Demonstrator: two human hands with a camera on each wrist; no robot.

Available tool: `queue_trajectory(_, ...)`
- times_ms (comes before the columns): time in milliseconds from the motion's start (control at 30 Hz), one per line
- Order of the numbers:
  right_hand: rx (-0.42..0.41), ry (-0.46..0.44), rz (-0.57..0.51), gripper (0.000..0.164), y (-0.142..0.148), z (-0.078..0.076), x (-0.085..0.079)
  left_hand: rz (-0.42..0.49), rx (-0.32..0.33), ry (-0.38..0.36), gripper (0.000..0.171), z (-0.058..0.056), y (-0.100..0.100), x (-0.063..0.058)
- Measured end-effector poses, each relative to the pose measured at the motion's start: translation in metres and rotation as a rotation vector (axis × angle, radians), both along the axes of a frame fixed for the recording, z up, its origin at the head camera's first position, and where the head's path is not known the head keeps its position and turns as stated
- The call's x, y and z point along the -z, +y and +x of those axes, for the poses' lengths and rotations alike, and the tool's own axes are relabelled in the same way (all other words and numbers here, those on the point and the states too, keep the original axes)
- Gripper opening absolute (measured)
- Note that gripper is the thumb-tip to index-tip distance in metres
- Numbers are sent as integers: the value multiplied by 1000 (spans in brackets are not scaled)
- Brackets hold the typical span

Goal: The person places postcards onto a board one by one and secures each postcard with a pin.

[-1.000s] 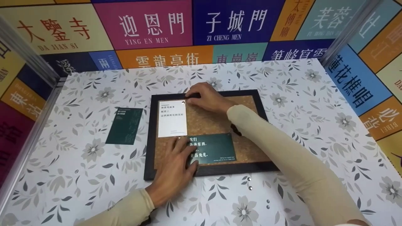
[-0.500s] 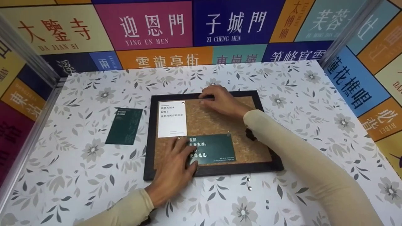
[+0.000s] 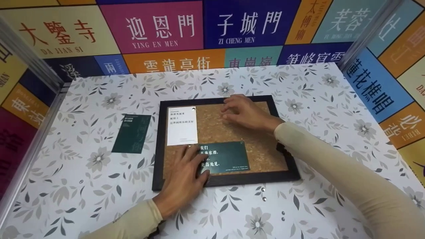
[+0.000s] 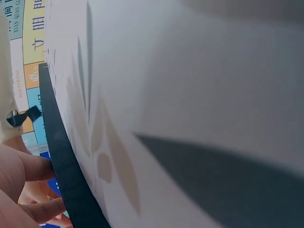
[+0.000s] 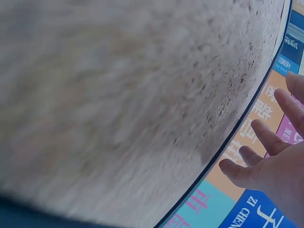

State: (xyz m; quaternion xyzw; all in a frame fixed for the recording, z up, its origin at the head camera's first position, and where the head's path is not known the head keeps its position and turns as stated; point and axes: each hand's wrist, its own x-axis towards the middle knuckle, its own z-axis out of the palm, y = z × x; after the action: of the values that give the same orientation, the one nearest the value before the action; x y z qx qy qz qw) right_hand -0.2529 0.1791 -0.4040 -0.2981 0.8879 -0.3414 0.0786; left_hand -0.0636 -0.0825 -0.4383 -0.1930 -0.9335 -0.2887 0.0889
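A cork board with a black frame [image 3: 229, 179] lies on the table. My left hand [image 3: 184, 176] rests at the board's lower left, its fingertips on the left end of a green card [image 3: 229, 157] with white lettering and part of that card hidden below them. A white card [image 3: 182, 127] lies upright at the board's upper left, with a small dark dot at its top right corner. Over the upper right of the cork is my right hand [image 3: 245, 113], its fingers loosely bent and nothing seen between them. The right wrist view shows that hand's fingers [image 5: 270, 142] spread apart.
Left of the board, a second dark green card [image 3: 131, 133] lies on the flower-patterned tabletop [image 3: 83, 179]. Small shiny silver beads [image 3: 264, 199] sit in front of the board, and several more small dots are scattered about. Colourful lettered panels [image 3: 151, 28] wall in the table.
My right hand has moved rightward and a little toward me, from beside the white card's top right corner to the upper right of the cork. The left hand has stayed in place.
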Motion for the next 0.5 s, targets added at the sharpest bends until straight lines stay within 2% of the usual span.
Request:
queue_trajectory(200, -10, 4, 7, 28, 14, 18, -3, -5, 0, -23, 40, -1, 0, -1)
queue_trajectory(367, -39, 39, 7, 27, 22, 26, -1, -20, -9, -33, 41, -1, 0, -2)
queue_trajectory(500, -32, 41, -10, 28, 28, 34, -1, -18, -4, -42, 42, -2, 1, -2)
